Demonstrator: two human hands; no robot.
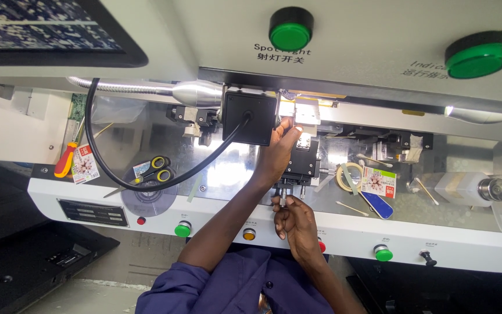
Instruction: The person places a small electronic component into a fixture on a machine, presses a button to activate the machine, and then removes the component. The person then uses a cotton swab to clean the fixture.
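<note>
- Head view, centre of the frame: the left hand (277, 152) reaches up from the lower middle, its fingertips closed on the small bright metal fixture (304, 114) that sits just right of the black square camera housing (249, 118).
- Just below, the right hand (293, 224) pinches a small silver adjustment knob (283, 201) at the bottom of the black positioning stage (301, 164); thumb and fingers are shut round the knob.
- The relation that matters: the stage stands between the two hands, with its long axis running up the frame. The knob lies at the stage's lower end, directly above the right hand, so that hand is the nearer one to it; the left hand is nearer the fixture at the top.
- Left part of the surface: one pair of black-and-yellow scissors (146, 174), one red-and-yellow screwdriver (65, 160), and one black cable (117, 174) looping down from the housing.
- Right part: one roll of tape (350, 175), one blue flat tool (377, 205), and a few cotton swabs; I count at least three, one of them (352, 208) near the blue tool.
- Buttons: two large green domes on the upper panel, one at upper centre (290, 29), and two small green ones on the white front edge, one at lower left (182, 229).
</note>
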